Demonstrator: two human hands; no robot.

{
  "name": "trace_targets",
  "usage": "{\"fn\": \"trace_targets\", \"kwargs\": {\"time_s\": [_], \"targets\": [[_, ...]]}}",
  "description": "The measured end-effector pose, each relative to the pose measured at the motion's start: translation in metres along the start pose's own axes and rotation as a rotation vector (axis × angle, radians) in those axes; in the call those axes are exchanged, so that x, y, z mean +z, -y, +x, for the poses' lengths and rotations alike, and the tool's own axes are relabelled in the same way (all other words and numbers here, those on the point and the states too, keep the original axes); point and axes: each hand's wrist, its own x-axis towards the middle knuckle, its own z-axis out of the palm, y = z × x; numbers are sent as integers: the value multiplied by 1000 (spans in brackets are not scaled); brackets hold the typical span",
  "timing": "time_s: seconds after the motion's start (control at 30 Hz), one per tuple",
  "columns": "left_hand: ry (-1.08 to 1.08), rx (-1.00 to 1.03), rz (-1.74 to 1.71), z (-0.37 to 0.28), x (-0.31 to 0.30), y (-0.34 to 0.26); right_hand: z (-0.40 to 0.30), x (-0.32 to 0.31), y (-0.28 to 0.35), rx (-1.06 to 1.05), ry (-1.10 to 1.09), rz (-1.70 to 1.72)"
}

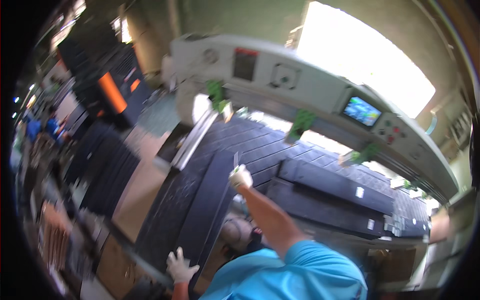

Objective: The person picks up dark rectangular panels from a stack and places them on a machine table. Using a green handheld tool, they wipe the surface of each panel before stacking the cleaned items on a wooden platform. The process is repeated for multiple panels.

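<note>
A long dark panel [206,198] lies lengthwise before me on a slatted dark machine bed. My left hand [181,265], in a white glove, rests with fingers spread at the panel's near end. Farther along, my right hand [241,177], also gloved, is closed around a thin, flat, pale piece [236,159] that points up past the fingers; blur hides what exactly it is. This hand is at the panel's right edge, near its far end. To the right, more dark panels [333,187] lie on the bed, some bearing white labels [360,192].
Across the bed spans a grey machine beam [322,90] with a lit screen [362,111], buttons [390,133] and green pads [301,123]. A metal rail [195,138] is at the left. Stacked dark panels [108,168] stand beyond the aisle; people in blue [56,127] are farther off.
</note>
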Motion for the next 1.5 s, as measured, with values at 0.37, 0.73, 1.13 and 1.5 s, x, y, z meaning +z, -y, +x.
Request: {"fn": "trace_targets", "kwargs": {"time_s": [0.37, 0.73, 1.13, 1.5], "targets": [[19, 77, 34, -5, -14, 16, -84, 25, -76, 233, 316, 818], [14, -99, -296, -71, -2, 119, -166, -5, -115, 253, 739, 634], [-53, -407, -371, -65, -7, 154, -183, 55, -110, 152, 1094, 748], [-110, -794, -483, -235, 64, 101, -219, 49, -115, 8, 1533, 656]]}}
